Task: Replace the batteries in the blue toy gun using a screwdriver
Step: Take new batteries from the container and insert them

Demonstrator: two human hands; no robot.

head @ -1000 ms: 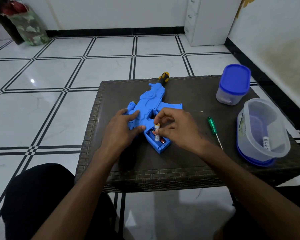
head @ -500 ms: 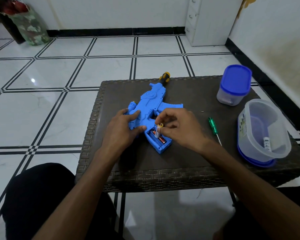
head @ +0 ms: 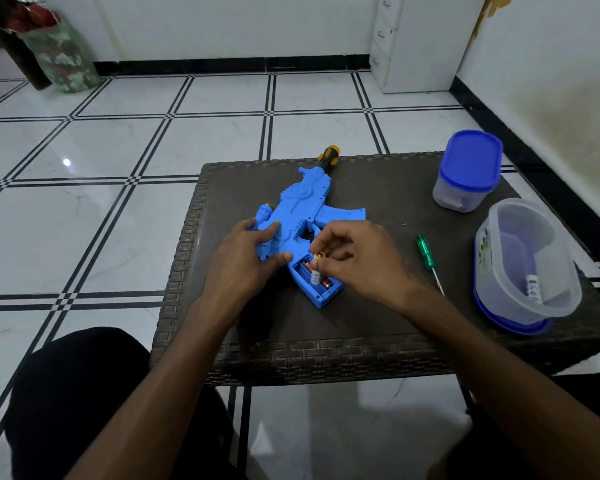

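Observation:
The blue toy gun [head: 303,206] lies on the dark woven table [head: 361,323], muzzle pointing away, with its grip's battery compartment [head: 317,282] open toward me. My left hand [head: 243,268] rests flat on the gun's body, pressing it down. My right hand [head: 357,261] pinches a white battery [head: 316,268] with a gold end, tilted with its lower end in the compartment beside a red battery lying there. A green-handled screwdriver [head: 425,252] lies on the table to the right of my right hand.
A closed clear tub with a blue lid [head: 468,171] stands at the back right. An open clear tub [head: 523,261] at the right edge holds another battery [head: 534,287]. A tiny screw [head: 404,224] lies near the screwdriver. White drawers [head: 416,39] stand by the wall.
My right hand has tipped the white battery from upright to slanted and lowered it into the open compartment. My left hand has stayed on the gun.

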